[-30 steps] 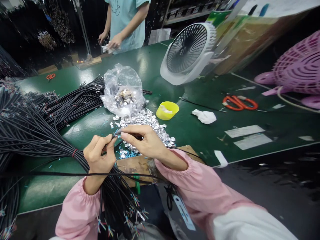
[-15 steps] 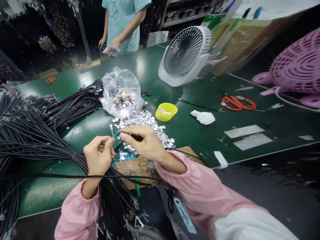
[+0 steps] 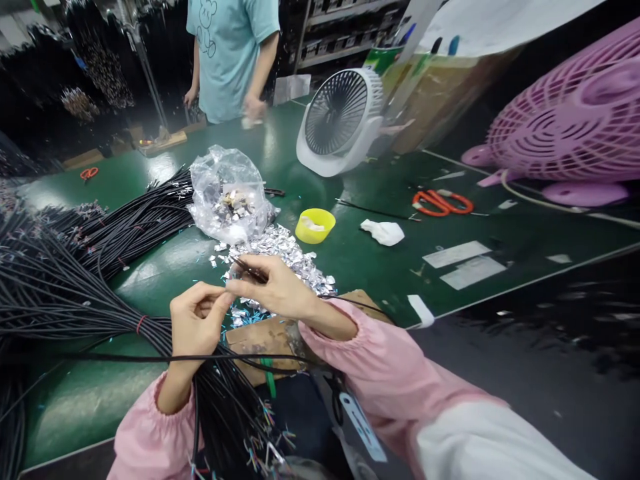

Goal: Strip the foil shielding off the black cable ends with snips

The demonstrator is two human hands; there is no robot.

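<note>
left hand (image 3: 197, 323) grip pinched on cable end (image 3: 226, 288) | right hand (image 3: 275, 290) grip grasping 1 cable (image 3: 250, 270) | foil scraps (image 3: 280, 250) at 12 o'clock on surface (image 3: 380, 260)

head cam | looks fwd+down, close on hands | green table (image 3: 450, 220) beyond
</note>
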